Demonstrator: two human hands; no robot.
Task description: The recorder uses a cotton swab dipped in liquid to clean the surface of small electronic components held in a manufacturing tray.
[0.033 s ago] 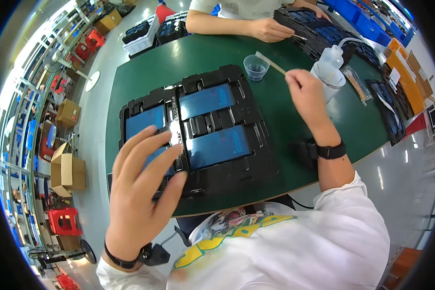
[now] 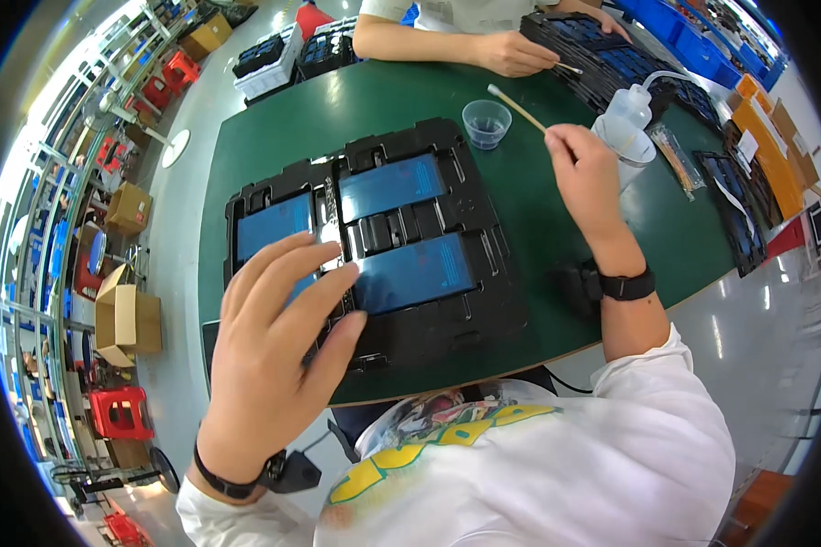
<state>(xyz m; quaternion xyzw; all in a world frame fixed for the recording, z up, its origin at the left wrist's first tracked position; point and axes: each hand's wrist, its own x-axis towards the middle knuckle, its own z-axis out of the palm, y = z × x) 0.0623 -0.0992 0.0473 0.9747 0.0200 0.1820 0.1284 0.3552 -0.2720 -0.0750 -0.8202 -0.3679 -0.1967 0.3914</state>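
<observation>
Swab (image 2: 519, 108) gripped in right hand (image 2: 588, 178); left hand (image 2: 269, 365) unclenched over black tray (image 2: 438, 337) holding blue panels (image 2: 418, 276)

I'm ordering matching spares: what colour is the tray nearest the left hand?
The tray is black; the head view shows it best.

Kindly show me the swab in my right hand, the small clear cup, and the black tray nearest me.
Swab (image 2: 520, 110): head view, middle of its stick.
Cup (image 2: 486, 139): head view, front wall.
Tray (image 2: 420, 335): head view, bare near border.
</observation>
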